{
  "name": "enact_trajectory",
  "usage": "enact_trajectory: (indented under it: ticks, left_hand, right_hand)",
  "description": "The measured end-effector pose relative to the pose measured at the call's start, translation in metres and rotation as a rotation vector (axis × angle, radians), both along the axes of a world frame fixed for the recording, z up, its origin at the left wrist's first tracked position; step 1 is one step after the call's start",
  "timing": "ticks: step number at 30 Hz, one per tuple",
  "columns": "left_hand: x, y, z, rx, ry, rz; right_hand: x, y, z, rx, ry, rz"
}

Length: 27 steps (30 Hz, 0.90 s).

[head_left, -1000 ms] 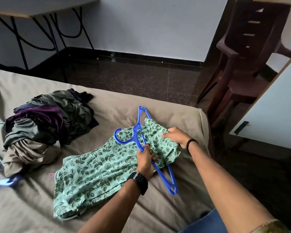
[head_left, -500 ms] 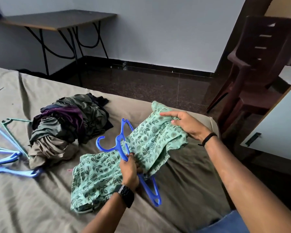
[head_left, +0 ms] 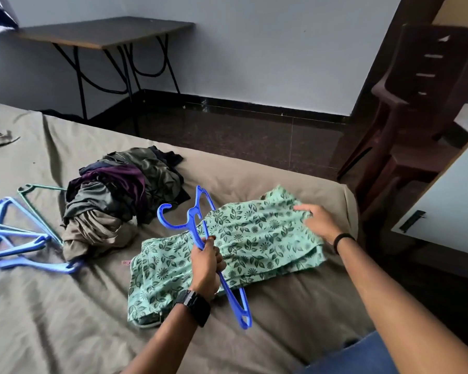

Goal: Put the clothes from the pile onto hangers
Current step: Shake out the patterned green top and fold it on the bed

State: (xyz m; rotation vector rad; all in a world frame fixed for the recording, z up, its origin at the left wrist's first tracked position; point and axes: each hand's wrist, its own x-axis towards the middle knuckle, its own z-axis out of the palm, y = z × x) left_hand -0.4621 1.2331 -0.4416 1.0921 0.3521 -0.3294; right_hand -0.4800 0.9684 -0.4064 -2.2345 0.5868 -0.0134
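Here, green leaf-print garment (head_left: 254, 238) flat on bed, threaded over blue hanger (head_left: 200, 233).

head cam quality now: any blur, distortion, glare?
Head view: soft, even daylight with no hard shadows; the wide-angle lens bows the bed and leans the chair; slight motion blur on the right hand and the green floral garment at its fingers; the left hand and blue hanger are sharp; faint sheen on the dark floor.
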Motion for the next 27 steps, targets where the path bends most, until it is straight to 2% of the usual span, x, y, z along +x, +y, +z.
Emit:
enact_trajectory:
  ticks: [2, 3, 5, 7, 10, 16, 18, 22, 24, 27]
  left_hand:
    - [-0.001, -0.003, 0.009, 0.002, -0.025, -0.003]
    - [-0.002, -0.004, 0.015, 0.002, -0.038, -0.008]
    - [-0.004, -0.007, 0.026, 0.006, -0.075, -0.021]
    - [-0.007, -0.009, 0.039, 0.015, -0.123, -0.051]
    - [-0.011, -0.016, 0.060, 0.024, -0.221, -0.125]
    - [-0.007, -0.021, 0.111, 0.007, -0.308, -0.216]
    - [-0.001, -0.024, 0.122, -0.030, -0.290, -0.266]
    - [0.003, -0.046, 0.147, -0.056, -0.306, -0.389]
    - [0.007, -0.063, 0.157, -0.046, -0.328, -0.476]
    - [0.010, -0.090, 0.168, -0.085, -0.273, -0.652]
  right_hand:
    - [-0.005, 0.002, -0.005, -0.337, 0.156, -0.006]
    - [-0.007, 0.008, -0.004, -0.401, 0.161, 0.010]
    - [-0.009, 0.030, 0.003, -0.289, 0.052, 0.090]
    - [-0.010, 0.064, 0.016, -0.087, -0.035, 0.176]
    - [-0.008, 0.112, 0.021, 0.119, -0.018, 0.250]
    - [0.003, 0.139, 0.037, 0.388, -0.180, 0.118]
    - [-0.002, 0.130, 0.049, 0.365, -0.180, 0.122]
    - [-0.028, 0.104, 0.070, 0.048, -0.315, 0.025]
    - [-0.047, 0.091, 0.083, 0.034, -0.402, -0.036]
    - [-0.082, 0.073, 0.100, 0.173, -0.452, -0.111]
